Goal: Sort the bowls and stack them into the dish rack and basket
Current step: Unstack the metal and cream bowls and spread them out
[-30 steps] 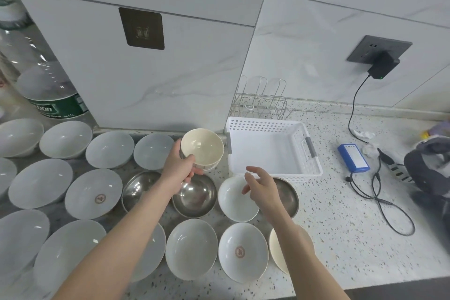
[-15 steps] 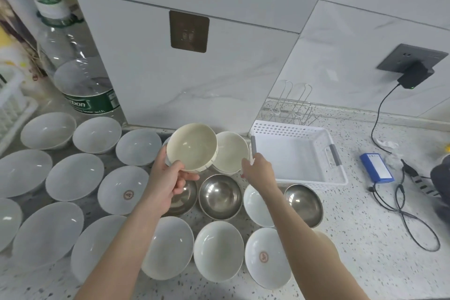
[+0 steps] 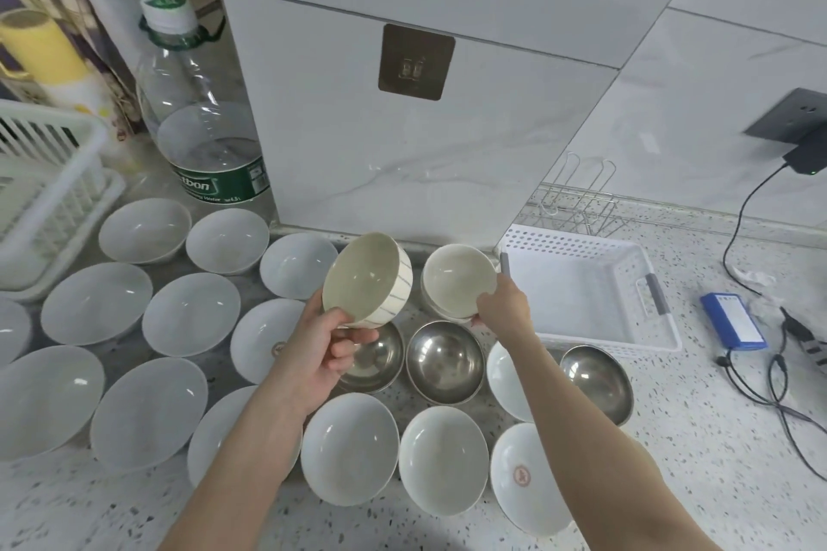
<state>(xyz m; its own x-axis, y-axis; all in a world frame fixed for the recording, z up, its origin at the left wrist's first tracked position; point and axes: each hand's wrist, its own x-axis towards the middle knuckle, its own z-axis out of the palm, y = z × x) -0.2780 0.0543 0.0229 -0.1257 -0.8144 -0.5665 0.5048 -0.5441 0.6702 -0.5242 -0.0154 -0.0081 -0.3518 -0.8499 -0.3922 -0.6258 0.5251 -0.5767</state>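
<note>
Speckled counter [image 3: 698, 452] crowded with bowls. Left hand [image 3: 320, 347] holds striped bowl [image 3: 367, 280] aloft, tilted; right hand [image 3: 503, 304] grips cream bowl [image 3: 456, 277] beside white basket [image 3: 581, 300].

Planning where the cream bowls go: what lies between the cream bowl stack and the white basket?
Nothing: in the head view the cream bowl stack sits beside the white basket.

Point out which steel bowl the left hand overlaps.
The leftmost shiny steel bowl, partly hidden behind the left hand; the other two steel bowls sit unobstructed.
</note>
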